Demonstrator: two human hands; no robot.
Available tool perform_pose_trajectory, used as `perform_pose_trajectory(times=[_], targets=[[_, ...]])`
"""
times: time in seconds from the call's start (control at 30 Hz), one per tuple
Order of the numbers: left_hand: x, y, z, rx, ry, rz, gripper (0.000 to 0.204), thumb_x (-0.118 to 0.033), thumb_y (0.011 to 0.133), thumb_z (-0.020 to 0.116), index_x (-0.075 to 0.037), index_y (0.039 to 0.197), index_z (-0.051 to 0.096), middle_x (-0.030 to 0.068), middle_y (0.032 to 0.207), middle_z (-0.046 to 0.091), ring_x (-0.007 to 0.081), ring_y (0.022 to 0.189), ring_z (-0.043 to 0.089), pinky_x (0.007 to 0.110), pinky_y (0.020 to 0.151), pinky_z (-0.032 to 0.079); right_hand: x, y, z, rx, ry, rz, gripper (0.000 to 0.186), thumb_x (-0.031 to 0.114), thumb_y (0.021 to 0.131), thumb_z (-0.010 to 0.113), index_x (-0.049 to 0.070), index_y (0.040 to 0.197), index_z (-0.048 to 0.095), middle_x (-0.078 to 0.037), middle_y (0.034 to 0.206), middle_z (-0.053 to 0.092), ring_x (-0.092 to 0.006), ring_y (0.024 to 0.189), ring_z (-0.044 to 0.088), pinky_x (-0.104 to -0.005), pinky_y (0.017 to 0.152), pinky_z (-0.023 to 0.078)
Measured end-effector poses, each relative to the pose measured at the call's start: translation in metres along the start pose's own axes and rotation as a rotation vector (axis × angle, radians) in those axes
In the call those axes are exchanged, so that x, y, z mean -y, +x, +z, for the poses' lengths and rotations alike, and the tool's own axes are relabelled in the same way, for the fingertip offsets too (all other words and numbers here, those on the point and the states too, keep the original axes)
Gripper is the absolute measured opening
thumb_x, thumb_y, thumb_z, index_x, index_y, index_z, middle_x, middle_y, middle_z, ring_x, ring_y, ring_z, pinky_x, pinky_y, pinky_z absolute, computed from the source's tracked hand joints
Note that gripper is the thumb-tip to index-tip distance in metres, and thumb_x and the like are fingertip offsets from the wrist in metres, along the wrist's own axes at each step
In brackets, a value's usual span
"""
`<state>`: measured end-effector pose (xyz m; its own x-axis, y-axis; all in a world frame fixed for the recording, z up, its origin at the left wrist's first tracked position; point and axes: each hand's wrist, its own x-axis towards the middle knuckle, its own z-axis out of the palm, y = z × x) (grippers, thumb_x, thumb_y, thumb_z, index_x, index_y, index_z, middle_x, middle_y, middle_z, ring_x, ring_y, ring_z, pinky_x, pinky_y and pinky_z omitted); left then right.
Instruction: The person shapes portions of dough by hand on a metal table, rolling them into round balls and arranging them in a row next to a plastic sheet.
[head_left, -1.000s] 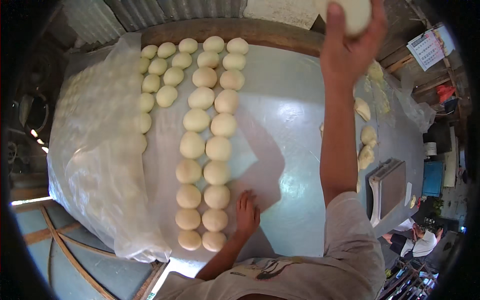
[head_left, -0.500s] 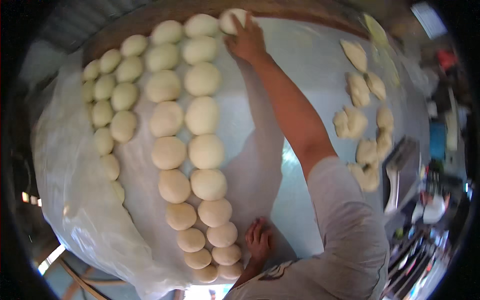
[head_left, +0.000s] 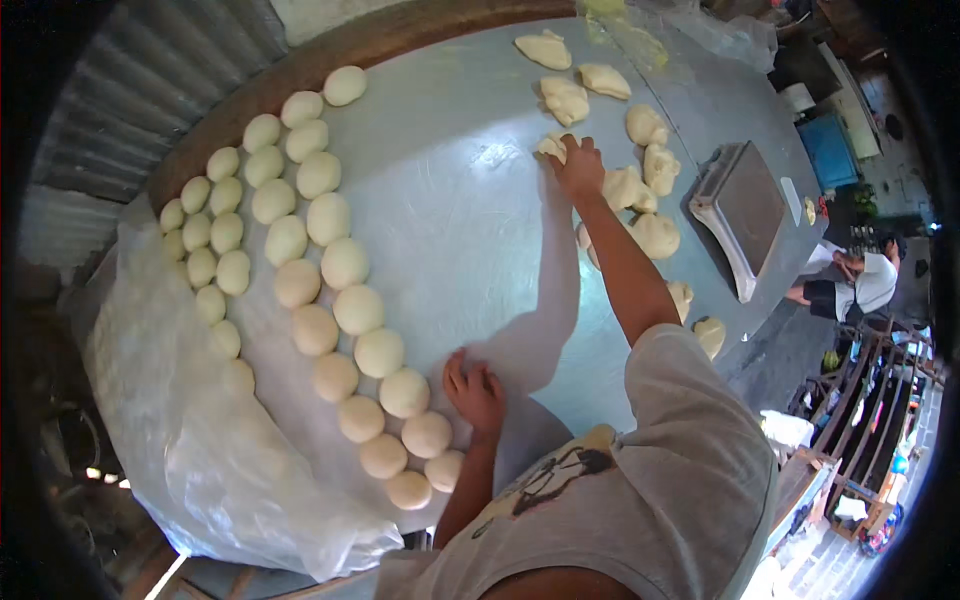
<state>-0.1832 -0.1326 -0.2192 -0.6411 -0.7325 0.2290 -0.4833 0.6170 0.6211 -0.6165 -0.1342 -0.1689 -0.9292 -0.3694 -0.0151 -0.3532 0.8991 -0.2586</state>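
My right hand (head_left: 578, 168) reaches out to the right half of the metal table (head_left: 440, 180), fingers curled onto a small rough dough lump (head_left: 550, 146). Other irregular dough lumps (head_left: 655, 236) lie around it. My left hand (head_left: 474, 398) rests on the table near the front with fingers apart and loosely bent, holding nothing, just right of long rows of smooth round dough balls (head_left: 344, 263). More balls (head_left: 228, 232) sit farther left, some partly under a clear plastic sheet (head_left: 190, 420).
A scale (head_left: 740, 210) stands on the table's right side. A seated person (head_left: 866, 280) is beyond it, near wooden racks (head_left: 870, 420) and a blue panel (head_left: 830, 148). Corrugated metal (head_left: 160, 100) and a wooden edge lie behind the table. Crumpled plastic (head_left: 730, 35) lies at the far right corner.
My right hand set the raised ball at the far end of the row, left it there, and moved right to a dough lump. The view has turned; my left hand stays near the front.
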Motion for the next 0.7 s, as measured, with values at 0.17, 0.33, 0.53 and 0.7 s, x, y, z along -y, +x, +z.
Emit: perform_pose_trajectory(times=[0.17,0.33,0.53,0.7], targets=[[-0.038,0.024,-0.028,0.114,-0.868,-0.283,0.056,-0.014,0.089,0.067,-0.006,0.139,0.041,0.0154,0.147,0.04,0.0339,0.131,0.043,0.046,0.104,0.042,0.018,-0.104,-0.077,0.287,0.81,-0.053,0.052,0.045,0.092,0.067,0.009,0.129,0.057,-0.011,0.129,0.06,-0.0218,0.11,0.062,-0.0372,0.081,0.054],[-0.121,0.028,-0.072,-0.075,-0.812,0.155,0.093,-0.008,0.079,0.079,-0.007,0.154,0.024,0.0129,0.155,0.029,0.0294,0.134,0.043,0.043,0.108,0.042,0.007,-0.27,-0.135,1.194,1.385,0.207,0.075,0.069,0.093,0.047,0.007,0.136,0.052,-0.007,0.119,0.062,-0.0163,0.096,0.064,-0.0324,0.077,0.056],[-0.22,-0.038,-0.096,-0.352,-0.84,-0.107,0.042,-0.004,0.078,0.08,0.0,0.115,0.06,0.0097,0.109,0.065,0.0196,0.097,0.064,0.032,0.087,0.053,-0.029,-0.379,-0.189,-0.445,0.78,-0.839,0.074,0.047,0.091,0.066,-0.004,0.138,0.044,-0.017,0.121,0.06,-0.0297,0.096,0.065,-0.0404,0.071,0.057],[-0.224,-0.093,-0.074,0.005,-1.322,-0.423,0.05,-0.041,0.098,0.055,0.0,0.127,0.054,0.0128,0.118,0.061,0.0207,0.107,0.058,0.036,0.092,0.047,-0.077,-0.37,-0.197,0.023,0.85,-0.556,0.04,0.041,0.083,0.075,0.001,0.081,0.07,-0.018,0.07,0.066,-0.0363,0.061,0.063,-0.0407,0.059,0.052]])
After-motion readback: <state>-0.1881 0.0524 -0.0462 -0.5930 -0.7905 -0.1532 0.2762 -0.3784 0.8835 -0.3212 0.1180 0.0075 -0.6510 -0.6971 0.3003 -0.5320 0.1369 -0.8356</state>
